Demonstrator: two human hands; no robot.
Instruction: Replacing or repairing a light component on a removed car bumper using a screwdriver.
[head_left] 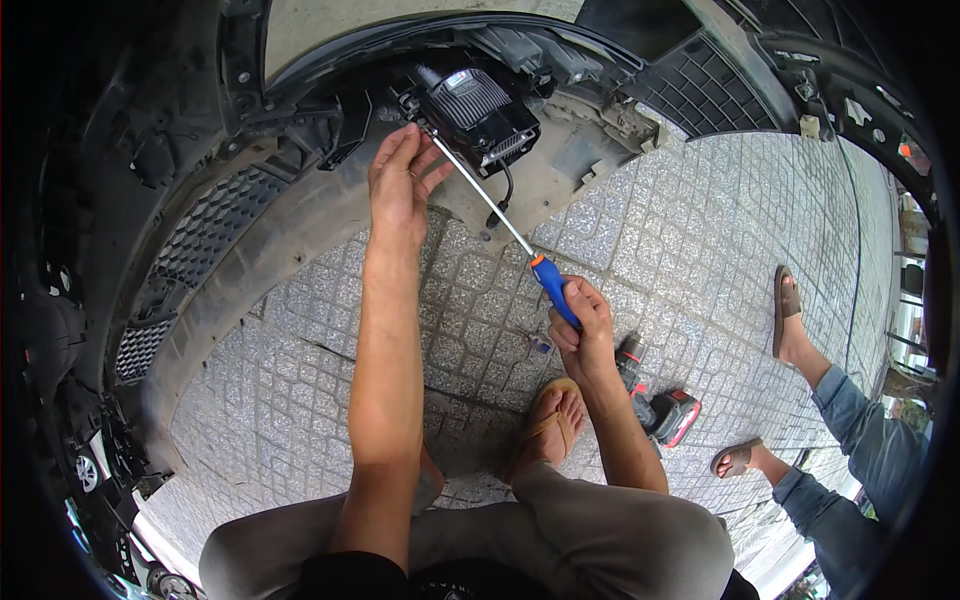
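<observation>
My right hand point(587, 325) is wrapped round the blue handle of a screwdriver point(485, 195) with an orange collar and a long metal shaft. The shaft slants up to the left, its tip against the side of a black finned module point(474, 102). At that tip is my left hand point(398, 190), thumb and forefinger closed together beside the module's mount; whatever they pinch is too small to make out. The module sits inside a dark car bumper point(345, 200). A short black cable point(509, 185) hangs from its lower side.
A red and black cordless drill point(672, 415) lies on the paving point(680, 230) right of my sandalled foot point(555, 420). Another person's legs point(850, 430) in jeans and brown sandals stand at the right. The bumper curves round the left and far sides, with a honeycomb grille point(215, 225).
</observation>
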